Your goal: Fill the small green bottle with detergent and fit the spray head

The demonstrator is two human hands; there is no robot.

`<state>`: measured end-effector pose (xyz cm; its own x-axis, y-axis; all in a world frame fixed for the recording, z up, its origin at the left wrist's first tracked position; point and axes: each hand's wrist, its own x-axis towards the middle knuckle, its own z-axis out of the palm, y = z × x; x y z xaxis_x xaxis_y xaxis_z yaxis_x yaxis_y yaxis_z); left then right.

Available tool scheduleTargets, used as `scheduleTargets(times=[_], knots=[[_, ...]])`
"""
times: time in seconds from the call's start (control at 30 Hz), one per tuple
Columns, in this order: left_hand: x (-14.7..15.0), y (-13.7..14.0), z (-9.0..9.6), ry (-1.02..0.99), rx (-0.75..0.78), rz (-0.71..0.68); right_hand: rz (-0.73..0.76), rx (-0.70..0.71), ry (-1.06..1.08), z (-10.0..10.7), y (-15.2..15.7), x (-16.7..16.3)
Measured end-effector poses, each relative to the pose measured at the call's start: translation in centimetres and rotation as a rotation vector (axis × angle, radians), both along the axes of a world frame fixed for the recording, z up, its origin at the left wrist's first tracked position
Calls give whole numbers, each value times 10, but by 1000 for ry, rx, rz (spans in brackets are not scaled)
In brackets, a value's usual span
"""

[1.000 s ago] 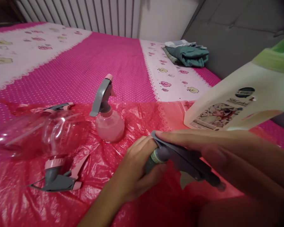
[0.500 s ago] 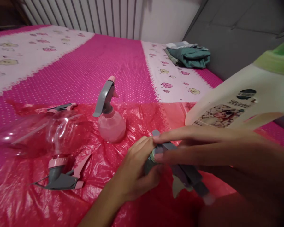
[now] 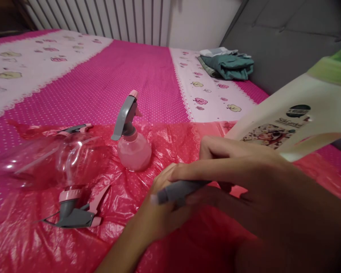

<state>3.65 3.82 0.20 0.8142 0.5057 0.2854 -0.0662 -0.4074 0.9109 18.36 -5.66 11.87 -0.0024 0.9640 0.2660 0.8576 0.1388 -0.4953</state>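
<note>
The grey spray head [image 3: 177, 190] is in the right hand [image 3: 255, 178], pinched between the index finger laid along its top and the thumb beneath. It lies at the fingertip side of that hand, just above the left hand [image 3: 156, 212], with its nozzle pointing left across the back of that hand. The left hand is curled with its thumb bent in (what it grips is covered by the right hand and the spray head, so I cannot tell).

Half a second ago the nozzle pointed the other way, toward the lower right, and the right hand's fingers were stretched out over it; now they are bent around it. The pale green collar that showed at the left hand's fingers is now out of sight. The left hand itself has hardly moved.

On the red plastic sheet [image 3: 170, 142], the pink spray bottle [image 3: 134, 153] stands upright beyond the left hand, as before. Two clear bottles [image 3: 76, 159] lie left of it, and the white jug [image 3: 298, 110] is beyond the right hand, which partly covers it.
</note>
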Motion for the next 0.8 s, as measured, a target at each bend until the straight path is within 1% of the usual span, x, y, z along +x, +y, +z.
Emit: scheduleTargets(times=[0.1,0.2,0.33,0.43,0.53,0.57,0.7,0.8], knots=[[-7,0,-6,24,32,-30,-10,-16,22,-1,3,-3],[-9,1,-9,6,31,-53,-28,-46,54,-1,4,-7],[-5,2,-3,-30,27,-46,-44,-54,34,-2,2,-15],[-3,3,5,-55,11,-60,-36,-94,94,-2,1,-18],[-3,3,6,-57,5,-86,-32,-107,186,0,5,-14],[-3,3,6,-54,5,-97,-43,-133,218,1,8,-11],[-3,2,1,-75,6,-112,-135,-225,240,3,16,2],[-1,1,1,-84,28,-102,-92,-223,252,2,17,12]])
